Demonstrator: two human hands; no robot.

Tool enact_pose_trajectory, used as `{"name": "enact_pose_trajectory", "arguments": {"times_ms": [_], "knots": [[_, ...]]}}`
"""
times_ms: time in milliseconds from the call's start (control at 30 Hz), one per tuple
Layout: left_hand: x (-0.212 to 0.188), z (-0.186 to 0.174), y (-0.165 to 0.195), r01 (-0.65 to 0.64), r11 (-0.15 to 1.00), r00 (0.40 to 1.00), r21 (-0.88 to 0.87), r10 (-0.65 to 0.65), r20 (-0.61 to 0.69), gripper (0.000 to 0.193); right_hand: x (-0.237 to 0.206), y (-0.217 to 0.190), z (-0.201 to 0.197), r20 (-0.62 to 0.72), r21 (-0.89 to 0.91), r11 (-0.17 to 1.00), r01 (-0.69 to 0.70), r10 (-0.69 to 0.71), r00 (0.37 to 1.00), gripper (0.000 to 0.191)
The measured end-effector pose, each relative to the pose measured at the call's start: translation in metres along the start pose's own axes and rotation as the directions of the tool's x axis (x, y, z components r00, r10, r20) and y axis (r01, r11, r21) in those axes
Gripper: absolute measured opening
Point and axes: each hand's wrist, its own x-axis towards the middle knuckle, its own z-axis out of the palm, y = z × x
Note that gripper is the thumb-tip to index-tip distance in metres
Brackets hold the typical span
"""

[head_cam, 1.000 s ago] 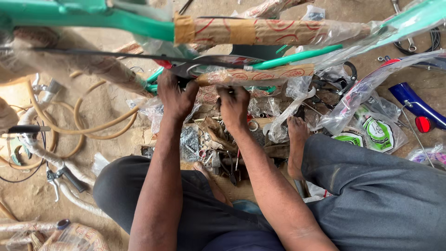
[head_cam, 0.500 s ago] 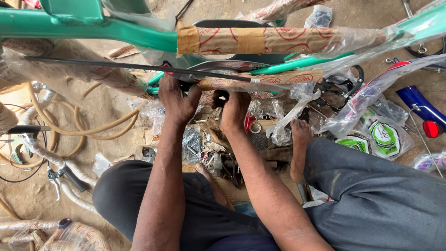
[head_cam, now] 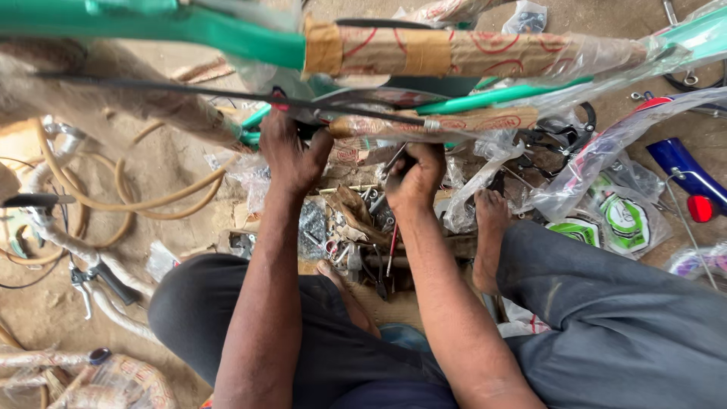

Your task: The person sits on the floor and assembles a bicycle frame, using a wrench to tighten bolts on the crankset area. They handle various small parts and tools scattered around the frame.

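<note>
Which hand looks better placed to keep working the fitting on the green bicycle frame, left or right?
Right, probably. The right hand is closed around a small tool just under the green bicycle frame, over the parts box. The left hand only grips the frame's lower tube, apparently steadying it.

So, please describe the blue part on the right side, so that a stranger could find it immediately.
Start at the green bicycle frame across the top, then follow it to the right edge. Just below lies the blue mudguard, glossy dark blue, the only piece carrying a red reflector.
</note>
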Motion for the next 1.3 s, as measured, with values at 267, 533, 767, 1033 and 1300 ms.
{"name": "enact_pose_trajectory", "arguments": {"times_ms": [267,533,767,1033,1300], "knots": [[0.0,-0.008,0.019,0.06,0.998,0.998,-0.032,-0.06,0.023,0.026,-0.043,0.013,0.011,0.21,-0.192,0.902,0.388,-0.348,0.913,0.015],[0.001,-0.01,0.019,0.026,0.999,1.0,-0.027,-0.026,0.018,0.022,-0.042,0.015,0.059,-0.152,-0.15,0.958,0.244,-0.266,0.952,0.028],[0.003,-0.001,0.006,0.019,0.999,0.999,-0.035,-0.018,0.029,0.022,-0.035,0.028,0.072,-0.184,-0.187,0.982,0.023,-0.058,0.981,0.019],[0.003,0.002,-0.004,-0.015,1.0,0.999,0.016,0.015,0.029,0.026,-0.027,0.033,0.077,-0.078,-0.298,0.938,0.174,-0.206,0.975,0.014],[0.002,0.0,0.002,-0.005,0.999,1.0,0.031,0.004,0.024,0.027,-0.015,0.047,0.056,0.065,-0.467,0.836,0.288,-0.293,0.954,0.013]]}}
